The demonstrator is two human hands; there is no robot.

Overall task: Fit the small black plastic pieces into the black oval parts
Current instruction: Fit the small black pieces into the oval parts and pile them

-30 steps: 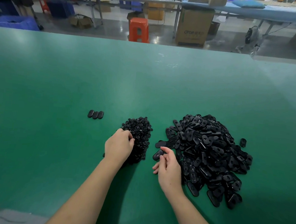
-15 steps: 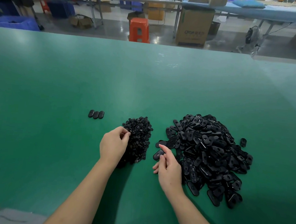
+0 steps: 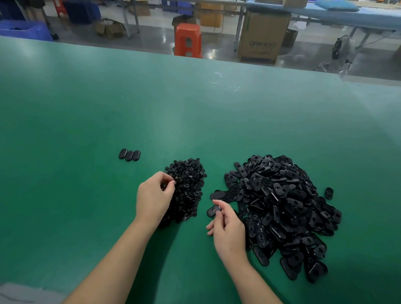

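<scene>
On the green table (image 3: 76,143), left of the frame's centre, three black ovals (image 3: 129,155) lie side by side in a short row, probably ones already fitted. Next to the right, at the lower centre, the left hand (image 3: 153,198) sits at the left edge of the heap of small black pieces (image 3: 187,189). Its fingers (image 3: 169,181) are curled with the tips drawn together at the heap's edge; they seem to pinch a small piece, though it is too small and dark to be sure.

Further right, the right hand (image 3: 227,227) holds one oval part (image 3: 213,210) between thumb and forefinger, just left of the big pile of oval parts (image 3: 280,212). The held oval's long axis runs from lower left to upper right in the frame, its holed face turned up.

The coming move turns on this: the oval lies right of and below the left fingertips, near but apart, so the left hand must carry its piece rightward and downward to the hole.
</scene>
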